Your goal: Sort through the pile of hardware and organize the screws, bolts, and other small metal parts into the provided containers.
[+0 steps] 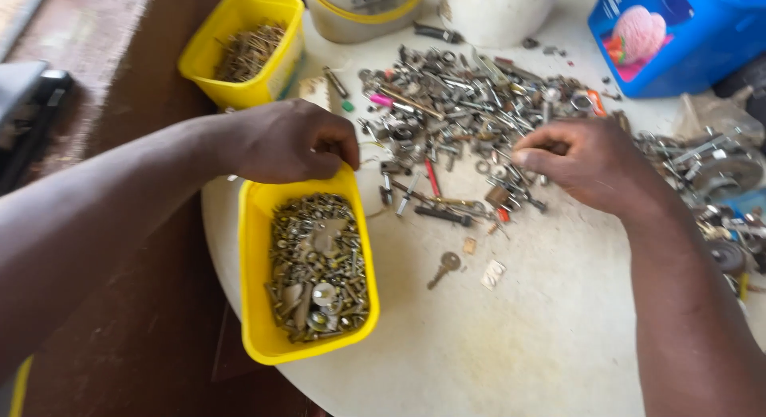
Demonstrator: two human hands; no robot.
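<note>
Starting at the far left, there's a yellow tub at the back, sitting half off the round white table, and it's full of thin rusty nails. Just below it the left hand is curled over the far rim of a second yellow tub, fingers bent narrow and gripping the edge, thumb tucked in. That tub sits at the table's left edge and is packed with greyish bolts, nuts and washers, a few big flat washers on top.

Right behind the hand, a white bucket with a yellow band and a plain white bucket stand at the back of the table; can't see what's in either.

Middle of the table is a big loose pile of mixed hardware: screws, bolts, nuts, a pink bit, a red bit. A small key and a little metal plate lie apart in front of the pile.

The right hand rests at the pile's right edge, fingertips pinched close together down among the pieces. Can't tell if it's actually got one between them.

Back right there's a blue plastic tub with an ice cream picture on it, contents hidden. Far right edge has more metal parts, bigger round ones.
</note>
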